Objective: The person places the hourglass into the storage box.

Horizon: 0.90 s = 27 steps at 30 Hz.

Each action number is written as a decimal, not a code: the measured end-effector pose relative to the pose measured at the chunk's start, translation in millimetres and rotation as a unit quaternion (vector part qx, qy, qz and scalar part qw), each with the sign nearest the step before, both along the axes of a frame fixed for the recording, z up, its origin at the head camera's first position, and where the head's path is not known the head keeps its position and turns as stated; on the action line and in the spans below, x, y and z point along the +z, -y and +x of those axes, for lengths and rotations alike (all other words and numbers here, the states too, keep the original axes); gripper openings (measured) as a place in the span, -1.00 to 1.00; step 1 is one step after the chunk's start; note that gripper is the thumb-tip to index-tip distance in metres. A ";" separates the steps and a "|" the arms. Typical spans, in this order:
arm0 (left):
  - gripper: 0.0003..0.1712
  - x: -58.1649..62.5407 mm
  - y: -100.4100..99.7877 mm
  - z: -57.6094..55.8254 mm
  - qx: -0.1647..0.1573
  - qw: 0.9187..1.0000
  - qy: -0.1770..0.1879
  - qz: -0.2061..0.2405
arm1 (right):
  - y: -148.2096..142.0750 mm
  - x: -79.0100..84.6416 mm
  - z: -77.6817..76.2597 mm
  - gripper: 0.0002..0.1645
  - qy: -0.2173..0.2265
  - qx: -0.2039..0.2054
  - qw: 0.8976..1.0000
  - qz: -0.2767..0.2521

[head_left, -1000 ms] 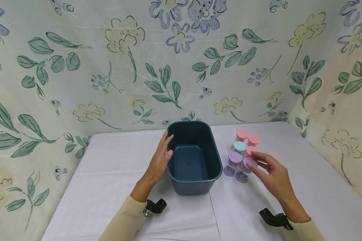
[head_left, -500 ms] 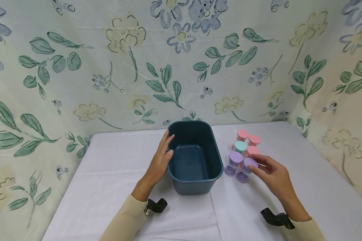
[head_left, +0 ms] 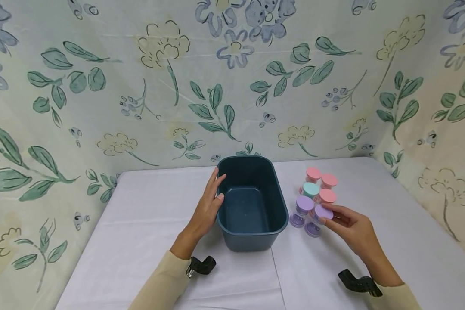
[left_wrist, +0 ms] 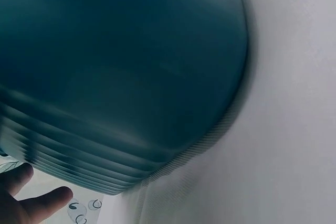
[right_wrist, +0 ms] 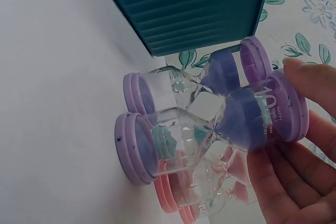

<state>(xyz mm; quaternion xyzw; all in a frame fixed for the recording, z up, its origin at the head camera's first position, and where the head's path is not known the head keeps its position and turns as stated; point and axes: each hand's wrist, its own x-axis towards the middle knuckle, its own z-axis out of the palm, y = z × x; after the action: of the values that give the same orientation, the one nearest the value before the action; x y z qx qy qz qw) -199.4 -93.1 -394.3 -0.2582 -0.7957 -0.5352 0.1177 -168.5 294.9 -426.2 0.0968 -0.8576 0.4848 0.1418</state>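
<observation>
My left hand [head_left: 207, 206] rests with fingers extended along the left rim of a dark teal plastic bin [head_left: 252, 240]; the left wrist view is mostly the bin's ribbed outer wall [left_wrist: 126, 77]. To the right of the bin, my right hand [head_left: 350, 226] pinches the purple top cap of a sand hourglass [right_wrist: 241, 121] between thumb and fingers. This hourglass stands upright, its dark sand in the upper bulb and "10" printed on the glass. Another purple hourglass [head_left: 304, 204] stands just left of it.
Behind the purple pair stand a teal-capped hourglass [head_left: 311, 190] and three pink-capped hourglasses [head_left: 327, 196], close together. A white cloth [head_left: 159, 202] covers the table. Floral fabric [head_left: 155, 107] hangs along the back and right side.
My right hand's thumb and fingers have settled onto the purple cap, lower and closer than before. The left hand has stayed at the bin's rim; the head view has shifted slightly.
</observation>
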 end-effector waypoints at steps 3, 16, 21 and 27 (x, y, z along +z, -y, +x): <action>-0.39 -0.4 0.1 0.8 0.001 1.000 -0.002 -0.001 | -0.6 -1.5 -0.4 -0.47 0.008 -0.005 1.000 -0.001; -0.41 -4.5 -0.3 -2.1 -0.007 1.000 -0.014 0.010 | -0.6 -0.1 -1.0 -0.44 0.020 -0.028 0.999 0.029; -0.40 -21.2 1.0 -12.9 -0.003 1.000 -0.016 0.006 | -0.1 1.0 1.4 -0.44 0.025 -0.034 0.998 0.036; -0.39 -41.4 3.9 -26.4 0.013 1.000 -0.025 -0.007 | 1.2 6.0 3.2 -0.46 0.011 -0.036 0.998 0.047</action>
<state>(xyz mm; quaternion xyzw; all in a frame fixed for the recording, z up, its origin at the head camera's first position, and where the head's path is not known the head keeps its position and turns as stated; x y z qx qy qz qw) -225.8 -97.0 -435.7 -0.2622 -0.7994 -0.5214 0.1425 -165.2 293.6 -420.2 0.0676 -0.8840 0.4393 0.1448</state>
